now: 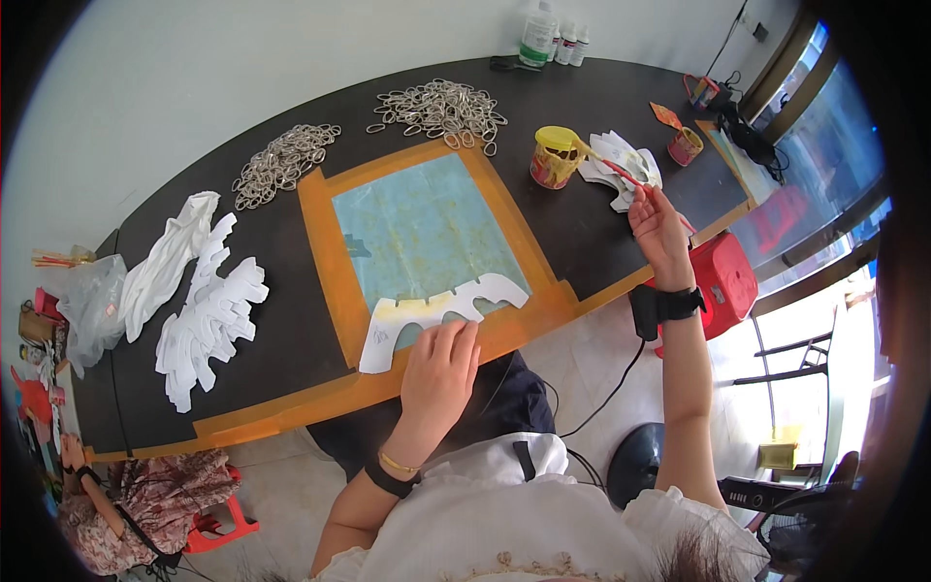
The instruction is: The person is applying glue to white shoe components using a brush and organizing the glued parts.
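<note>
A white cut-out piece with a notched, scalloped edge lies along the near edge of the pale blue sheet; yellowish smears show on its upper side. My left hand rests on the lower edge of this piece, fingers stretched out and lying flat. In my right hand is a red-handled brush, pinched between thumb and fingers. Its tan, coated end reaches the rim of an open can smeared with yellow glue-like paste. Beneath the brush lie several white cut pieces.
Two heaps of metal rings sit toward the back. Stacked white cut-outs and a white cloth-like bundle lie left. A smaller can and bottles stand farther off. A red stool is right; another person sits lower left.
</note>
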Demonstrator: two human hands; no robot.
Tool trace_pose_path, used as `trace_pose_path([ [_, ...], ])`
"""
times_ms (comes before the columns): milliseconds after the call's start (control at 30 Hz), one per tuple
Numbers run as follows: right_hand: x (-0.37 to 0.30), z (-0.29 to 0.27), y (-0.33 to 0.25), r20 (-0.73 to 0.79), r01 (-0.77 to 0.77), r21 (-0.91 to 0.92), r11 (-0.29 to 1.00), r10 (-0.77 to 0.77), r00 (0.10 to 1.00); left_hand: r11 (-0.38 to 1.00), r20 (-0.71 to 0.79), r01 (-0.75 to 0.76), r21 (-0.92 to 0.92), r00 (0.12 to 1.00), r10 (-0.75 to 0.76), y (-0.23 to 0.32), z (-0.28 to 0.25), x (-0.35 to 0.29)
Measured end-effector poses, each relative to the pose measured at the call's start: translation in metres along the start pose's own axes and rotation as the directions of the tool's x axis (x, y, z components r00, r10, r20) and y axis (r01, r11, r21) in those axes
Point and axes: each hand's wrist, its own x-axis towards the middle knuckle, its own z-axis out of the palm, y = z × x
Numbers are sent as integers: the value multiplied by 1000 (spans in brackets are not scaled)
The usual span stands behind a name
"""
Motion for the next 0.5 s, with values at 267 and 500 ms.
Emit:
trace_pose_path([
  [267, -22, 25, 2, 280, 229, 35, 973, -230, 932, 998, 4, 28, -50, 1000, -28, 1, 0, 0],
  [500, -56, 64, -8, 475, 749, -420, 512, -580, 662, 999, -12, 29, -41, 999, -29, 1, 1, -1],
])
